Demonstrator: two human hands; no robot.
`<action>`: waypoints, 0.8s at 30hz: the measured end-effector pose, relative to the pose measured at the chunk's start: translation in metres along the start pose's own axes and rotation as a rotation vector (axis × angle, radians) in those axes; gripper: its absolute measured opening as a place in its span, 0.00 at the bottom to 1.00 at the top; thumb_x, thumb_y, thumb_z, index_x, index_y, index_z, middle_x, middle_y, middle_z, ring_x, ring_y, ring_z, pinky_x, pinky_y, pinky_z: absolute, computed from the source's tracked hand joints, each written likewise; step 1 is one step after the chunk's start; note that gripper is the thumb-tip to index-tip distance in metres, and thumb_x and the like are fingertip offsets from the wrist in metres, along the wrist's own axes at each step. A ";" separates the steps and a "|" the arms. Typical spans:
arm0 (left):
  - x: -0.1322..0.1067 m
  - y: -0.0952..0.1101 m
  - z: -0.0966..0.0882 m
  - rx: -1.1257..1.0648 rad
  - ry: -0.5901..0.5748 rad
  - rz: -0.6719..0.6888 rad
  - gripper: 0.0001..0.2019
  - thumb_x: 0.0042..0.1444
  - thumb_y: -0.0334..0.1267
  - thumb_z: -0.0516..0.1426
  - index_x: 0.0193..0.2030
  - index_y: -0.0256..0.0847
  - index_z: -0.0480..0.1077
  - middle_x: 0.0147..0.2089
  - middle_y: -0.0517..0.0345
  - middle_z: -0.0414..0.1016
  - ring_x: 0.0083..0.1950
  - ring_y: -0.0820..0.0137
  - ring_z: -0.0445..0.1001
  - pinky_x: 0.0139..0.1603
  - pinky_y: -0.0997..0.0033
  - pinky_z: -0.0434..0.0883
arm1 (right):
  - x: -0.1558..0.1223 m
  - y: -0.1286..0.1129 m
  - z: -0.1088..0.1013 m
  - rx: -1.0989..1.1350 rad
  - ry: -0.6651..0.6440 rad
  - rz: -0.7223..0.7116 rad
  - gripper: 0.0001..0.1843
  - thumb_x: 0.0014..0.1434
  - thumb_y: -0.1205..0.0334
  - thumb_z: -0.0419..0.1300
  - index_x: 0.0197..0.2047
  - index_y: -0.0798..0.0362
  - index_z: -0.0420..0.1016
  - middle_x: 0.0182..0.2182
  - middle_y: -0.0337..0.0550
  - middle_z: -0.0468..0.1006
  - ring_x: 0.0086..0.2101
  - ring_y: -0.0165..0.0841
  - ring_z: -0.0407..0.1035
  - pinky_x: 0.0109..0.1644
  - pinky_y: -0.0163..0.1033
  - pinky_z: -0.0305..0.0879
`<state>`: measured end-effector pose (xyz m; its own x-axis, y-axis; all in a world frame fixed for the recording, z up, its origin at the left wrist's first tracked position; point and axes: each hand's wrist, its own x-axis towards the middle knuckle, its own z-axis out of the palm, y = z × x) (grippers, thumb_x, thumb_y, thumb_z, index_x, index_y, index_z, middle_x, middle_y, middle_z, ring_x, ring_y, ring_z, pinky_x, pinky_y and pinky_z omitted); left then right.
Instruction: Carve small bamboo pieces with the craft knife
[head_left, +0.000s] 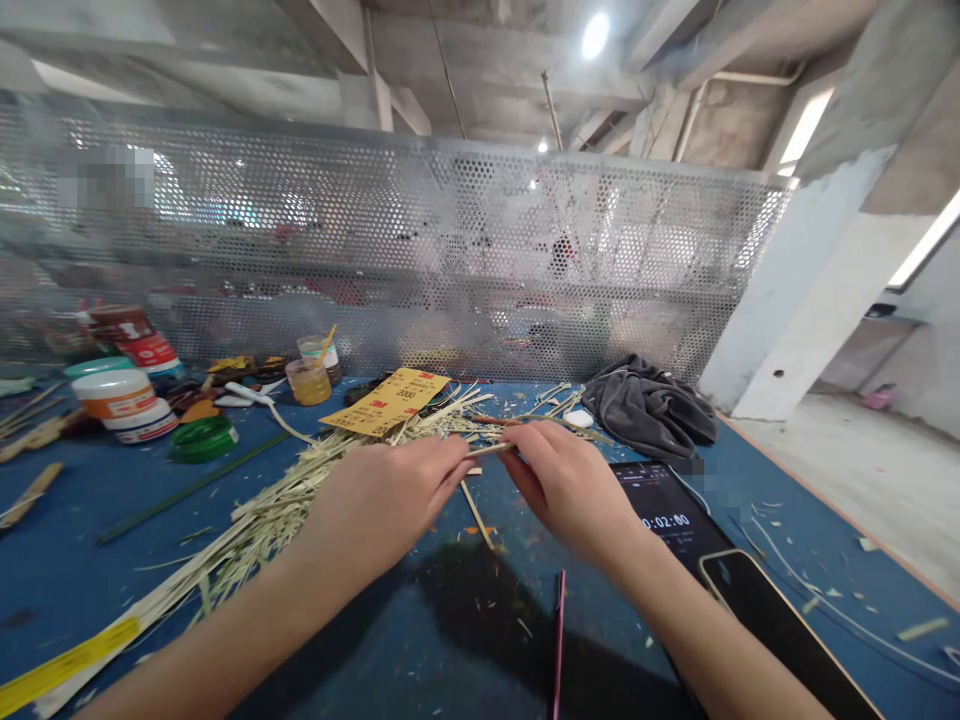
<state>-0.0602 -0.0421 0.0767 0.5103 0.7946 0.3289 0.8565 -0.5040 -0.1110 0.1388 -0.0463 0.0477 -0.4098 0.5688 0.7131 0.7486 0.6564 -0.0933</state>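
Note:
My left hand [390,495] and my right hand [566,485] meet over the blue table [112,500], both pinching a thin pale bamboo strip [491,450] that runs between their fingertips. Under and behind the hands lies a long bundle of split bamboo strips [247,525], stretching from the near left edge toward the middle of the table. One loose thin strip [476,515] lies on the table below the hands.
A yellow sandpaper sheet [390,400], a grey cloth [649,410], a phone with a timer [667,510], a second dark phone [780,625], jars [120,400] and a green ring [201,437] lie around. A perforated metal screen [450,250] closes the back.

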 end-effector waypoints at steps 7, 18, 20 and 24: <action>0.002 0.009 0.003 -0.034 -0.037 -0.048 0.17 0.66 0.45 0.43 0.38 0.44 0.71 0.34 0.59 0.79 0.34 0.63 0.78 0.28 0.69 0.59 | 0.002 -0.003 -0.001 -0.082 0.030 -0.017 0.14 0.68 0.63 0.48 0.32 0.55 0.69 0.28 0.43 0.73 0.31 0.34 0.66 0.33 0.37 0.59; 0.013 0.017 0.087 -0.015 -0.248 0.118 0.14 0.66 0.41 0.46 0.40 0.42 0.72 0.38 0.51 0.80 0.39 0.56 0.80 0.35 0.63 0.72 | -0.190 0.054 -0.046 -0.462 -0.166 0.774 0.41 0.48 0.46 0.61 0.62 0.56 0.60 0.47 0.57 0.76 0.46 0.53 0.72 0.49 0.56 0.66; 0.011 0.019 0.107 -0.019 -0.258 0.140 0.13 0.65 0.40 0.47 0.40 0.42 0.71 0.36 0.50 0.80 0.37 0.57 0.80 0.35 0.63 0.73 | -0.246 0.065 -0.047 -0.462 -0.163 0.965 0.39 0.51 0.40 0.55 0.60 0.57 0.62 0.43 0.58 0.77 0.42 0.53 0.74 0.46 0.55 0.67; 0.008 0.026 0.126 -0.036 -0.249 0.173 0.11 0.65 0.38 0.46 0.44 0.43 0.69 0.39 0.51 0.79 0.37 0.58 0.80 0.35 0.64 0.72 | -0.270 0.061 -0.042 -0.462 -0.157 1.015 0.39 0.53 0.41 0.53 0.62 0.58 0.60 0.51 0.60 0.73 0.50 0.53 0.69 0.53 0.54 0.63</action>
<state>-0.0244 -0.0059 -0.0422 0.6555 0.7522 0.0670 0.7541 -0.6473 -0.1107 0.3171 -0.1810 -0.1212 0.4624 0.8127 0.3545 0.8806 -0.3739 -0.2912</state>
